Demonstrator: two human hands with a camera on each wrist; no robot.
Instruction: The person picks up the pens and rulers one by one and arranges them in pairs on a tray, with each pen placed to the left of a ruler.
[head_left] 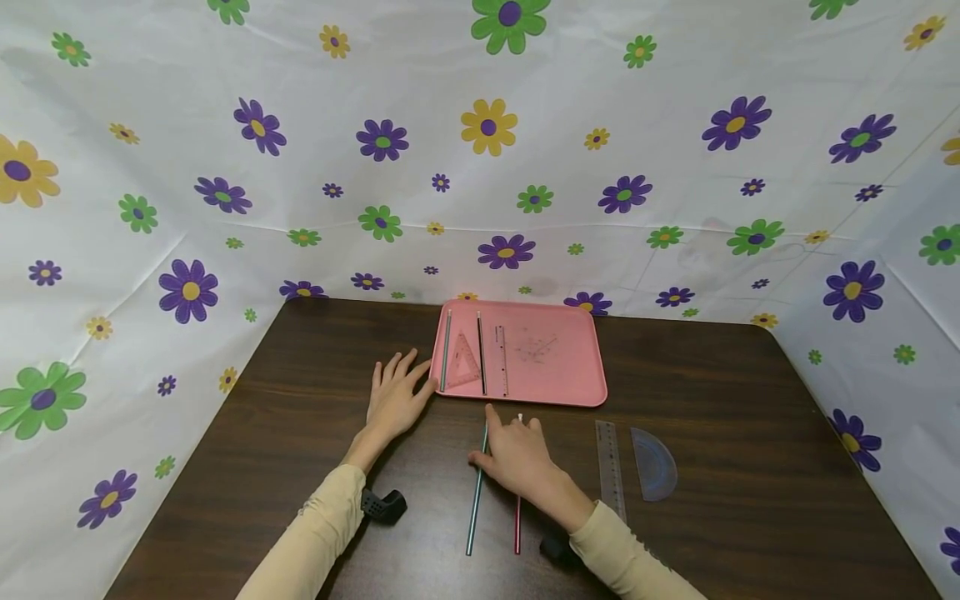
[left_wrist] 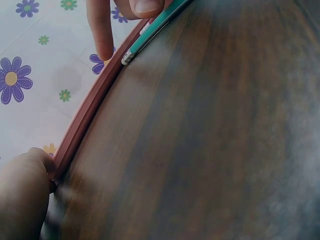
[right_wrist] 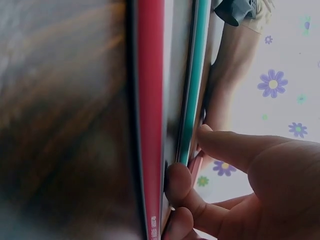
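My left hand [head_left: 397, 398] lies spread at the left edge of a pink tray [head_left: 555, 354], touching its near corner. My right hand [head_left: 521, 457] is over a green pencil [head_left: 476, 508] on the table; thumb and fingers stand on either side of it with the thumb apart. A red pencil [head_left: 517, 525] lies just to the right, partly under this hand. In the right wrist view both the red pencil [right_wrist: 150, 100] and green pencil [right_wrist: 194, 85] run past the fingertips. The green pencil's eraser end [left_wrist: 128, 56] is near the tray rim [left_wrist: 85, 115] in the left wrist view.
Inside the tray lie a green pencil [head_left: 446, 350], a pink set square [head_left: 463, 363], a black pencil [head_left: 482, 354] and a short ruler [head_left: 502, 360]. A clear ruler [head_left: 609, 462] and a protractor [head_left: 655, 467] lie on the table [head_left: 750, 483] at right. Flowered cloth [head_left: 420, 183] stands behind.
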